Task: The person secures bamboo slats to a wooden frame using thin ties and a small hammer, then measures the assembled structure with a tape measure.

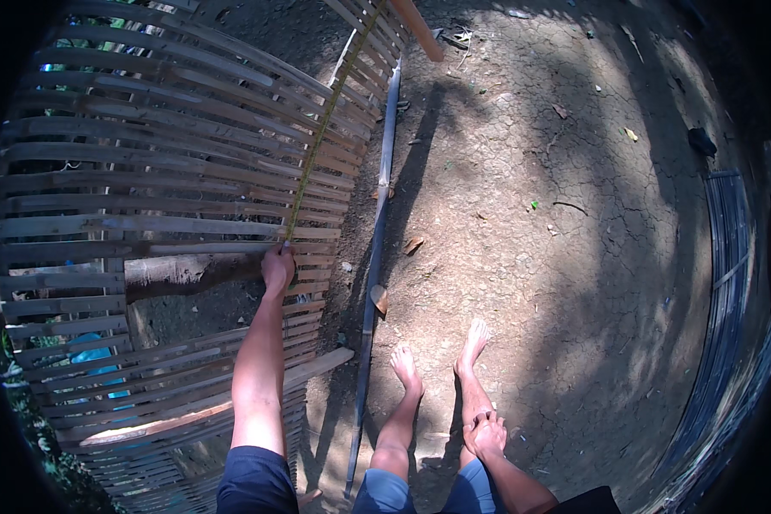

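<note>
A yellow tape measure [317, 150] stretches across a platform of split-bamboo slats [171, 176], running away from me toward the far end. My left hand [277, 270] reaches out over the slats and is closed on the near end of the tape, the thumb side up against it. Lower right, my right hand [486, 434] rests on my right leg just at the knee. Its fingers are bent a little and lie apart over the skin; I see nothing clearly held in it.
Under a gap in the slats lies a log [188, 272]. A long bamboo pole [375, 265] lies along the platform's right side. Beyond it is cracked earth with dry leaves. A wooden post [418, 30] stands far off; bundled bamboo strips [728, 248] lie at right.
</note>
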A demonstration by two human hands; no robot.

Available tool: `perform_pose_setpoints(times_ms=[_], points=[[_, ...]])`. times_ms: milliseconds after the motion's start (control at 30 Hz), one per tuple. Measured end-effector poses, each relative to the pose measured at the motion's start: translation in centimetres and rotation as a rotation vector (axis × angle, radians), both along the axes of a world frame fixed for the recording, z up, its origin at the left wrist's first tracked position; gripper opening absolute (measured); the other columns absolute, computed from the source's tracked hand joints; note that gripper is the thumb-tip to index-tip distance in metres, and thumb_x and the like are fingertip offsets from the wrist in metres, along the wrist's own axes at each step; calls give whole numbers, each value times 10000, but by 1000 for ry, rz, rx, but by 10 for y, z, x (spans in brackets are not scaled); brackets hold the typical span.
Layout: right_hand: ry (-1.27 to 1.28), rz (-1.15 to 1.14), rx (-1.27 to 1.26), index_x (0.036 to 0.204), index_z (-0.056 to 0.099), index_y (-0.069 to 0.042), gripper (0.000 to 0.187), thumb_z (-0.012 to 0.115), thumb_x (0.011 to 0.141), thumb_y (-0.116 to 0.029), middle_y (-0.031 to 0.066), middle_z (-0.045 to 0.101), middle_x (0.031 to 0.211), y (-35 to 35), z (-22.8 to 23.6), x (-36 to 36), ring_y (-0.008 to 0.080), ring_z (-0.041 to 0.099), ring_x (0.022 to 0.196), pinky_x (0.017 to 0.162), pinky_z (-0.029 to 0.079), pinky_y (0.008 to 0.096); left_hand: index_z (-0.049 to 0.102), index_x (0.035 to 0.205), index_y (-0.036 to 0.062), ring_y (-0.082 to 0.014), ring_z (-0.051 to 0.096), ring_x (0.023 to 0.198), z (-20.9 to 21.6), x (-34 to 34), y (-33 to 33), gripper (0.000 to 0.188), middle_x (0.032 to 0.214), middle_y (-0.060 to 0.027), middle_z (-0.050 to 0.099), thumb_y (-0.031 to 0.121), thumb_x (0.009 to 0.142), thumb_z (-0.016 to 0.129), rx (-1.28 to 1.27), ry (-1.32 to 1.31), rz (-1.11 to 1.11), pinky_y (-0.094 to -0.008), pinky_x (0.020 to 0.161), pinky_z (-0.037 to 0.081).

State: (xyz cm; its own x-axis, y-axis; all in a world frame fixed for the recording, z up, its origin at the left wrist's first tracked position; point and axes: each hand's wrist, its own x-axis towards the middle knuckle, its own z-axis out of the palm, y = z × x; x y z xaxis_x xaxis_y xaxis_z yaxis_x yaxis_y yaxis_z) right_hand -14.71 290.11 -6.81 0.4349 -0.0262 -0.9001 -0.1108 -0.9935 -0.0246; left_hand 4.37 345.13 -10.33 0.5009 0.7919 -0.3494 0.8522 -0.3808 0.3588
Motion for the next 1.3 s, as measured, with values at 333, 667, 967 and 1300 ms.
perform_pose_setpoints(times_ms=[333,667,967,1300], points=[[-21,2,30,1170,660,-32,502,564,818,-377,189,552,1329,-7,-4,-1,349,503,1207,1016,426,467,722,956,68,-426,635,999,5,2,-2,355,972,-222,701,368,952,532,29,8,-13,-466,891,461],[-35,-30,66,1148,665,-44,467,586,816,-363,182,528,1352,-9,-4,2,357,498,1223,1029,424,464,722,1024,72,-442,621,1032,-5,-3,5,362,1007,-231,697,362,969,513,30,15,-29,-484,906,459],[-74,6,67,1125,663,-28,449,591,812,-343,204,546,1324,-10,-5,1,382,527,1186,990,457,478,737,977,63,-442,633,1010,-2,0,0,377,982,-243,697,367,967,515,16,13,-23,-476,901,466],[-73,-12,85,1120,671,-40,439,590,813,-343,185,550,1305,-10,-8,-3,360,518,1185,983,452,470,728,1029,81,-462,608,1046,-10,0,-1,375,1020,-248,690,384,952,520,71,25,-14,-484,924,456]])
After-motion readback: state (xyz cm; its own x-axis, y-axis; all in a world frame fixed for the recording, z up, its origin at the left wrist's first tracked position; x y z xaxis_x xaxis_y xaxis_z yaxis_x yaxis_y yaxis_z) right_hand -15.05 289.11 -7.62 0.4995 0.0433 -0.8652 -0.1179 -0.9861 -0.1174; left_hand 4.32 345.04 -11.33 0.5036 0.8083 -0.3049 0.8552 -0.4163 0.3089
